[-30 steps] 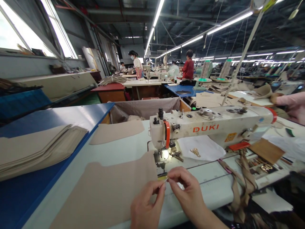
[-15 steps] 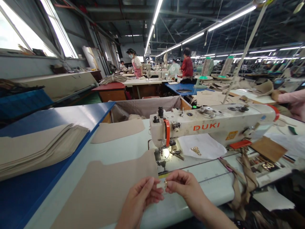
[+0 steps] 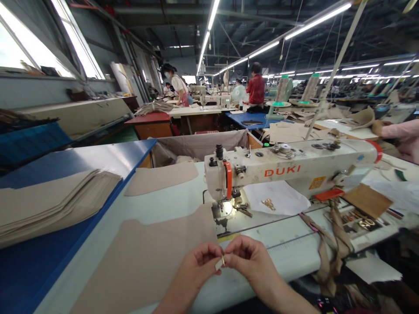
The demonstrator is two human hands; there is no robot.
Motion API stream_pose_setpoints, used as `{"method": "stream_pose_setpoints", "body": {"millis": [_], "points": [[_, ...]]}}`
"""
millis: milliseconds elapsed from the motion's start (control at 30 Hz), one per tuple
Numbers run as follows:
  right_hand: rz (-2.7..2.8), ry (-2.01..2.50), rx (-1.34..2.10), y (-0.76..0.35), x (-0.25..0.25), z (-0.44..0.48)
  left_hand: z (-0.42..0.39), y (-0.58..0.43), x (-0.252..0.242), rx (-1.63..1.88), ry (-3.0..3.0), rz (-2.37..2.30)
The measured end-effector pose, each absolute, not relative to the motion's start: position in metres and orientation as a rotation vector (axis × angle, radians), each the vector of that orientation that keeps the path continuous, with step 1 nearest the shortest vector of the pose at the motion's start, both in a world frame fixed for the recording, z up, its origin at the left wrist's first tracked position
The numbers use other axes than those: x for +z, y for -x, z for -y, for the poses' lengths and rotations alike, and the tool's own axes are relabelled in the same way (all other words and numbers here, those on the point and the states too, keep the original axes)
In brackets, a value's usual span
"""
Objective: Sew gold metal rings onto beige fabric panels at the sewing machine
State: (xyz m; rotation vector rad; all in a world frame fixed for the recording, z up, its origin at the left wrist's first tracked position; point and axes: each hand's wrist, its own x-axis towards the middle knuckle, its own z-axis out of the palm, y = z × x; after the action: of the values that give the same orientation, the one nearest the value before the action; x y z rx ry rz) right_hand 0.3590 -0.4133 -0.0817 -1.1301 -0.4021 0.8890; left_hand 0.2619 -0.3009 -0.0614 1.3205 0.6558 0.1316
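Both hands meet above the front of the sewing table. Between the fingertips of my left hand (image 3: 200, 265) is a small pale tab (image 3: 218, 264), held in a pinch. My right hand (image 3: 248, 258) pinches a small gold-coloured metal piece (image 3: 223, 260) against that tab; its exact kind is too small to make out. Just left of the hands, a large beige fabric panel (image 3: 147, 257) lies flat. Beyond them stands a white sewing machine (image 3: 284, 168) with its needle area lit. More gold metal pieces (image 3: 268, 203) rest on a white sheet (image 3: 288, 200) under the machine arm.
Stacked beige panels (image 3: 59, 196) lie on a blue table (image 3: 19, 279) at left. Another cut panel (image 3: 163, 179) is near the cloth-lined bin (image 3: 203, 146). Fabric straps (image 3: 337, 240) hang over the front edge at right. Co-workers stand farther back; a pink sleeve (image 3: 401, 133) shows at right.
My left fingers have closed in on the pale tab, and the hands have come together around it and the gold piece. In the background, one person leans further over a table.
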Motion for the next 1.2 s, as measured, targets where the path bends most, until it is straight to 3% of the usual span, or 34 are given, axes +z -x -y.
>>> {"method": "stream_pose_setpoints", "body": {"millis": [667,1000,1200], "points": [[0.394,1.177,0.933,-0.354,-0.086,0.411,0.302,-0.252,-0.066,0.100,-1.111,-0.622],[0.883,1.617,0.711,-0.348,-0.071,0.422,0.296,-0.258,-0.068,0.172,-1.483,-0.722],[0.844,1.507,0.804,-0.351,-0.077,0.421,0.304,-0.255,-0.063,0.177,-1.633,-0.762]]}}
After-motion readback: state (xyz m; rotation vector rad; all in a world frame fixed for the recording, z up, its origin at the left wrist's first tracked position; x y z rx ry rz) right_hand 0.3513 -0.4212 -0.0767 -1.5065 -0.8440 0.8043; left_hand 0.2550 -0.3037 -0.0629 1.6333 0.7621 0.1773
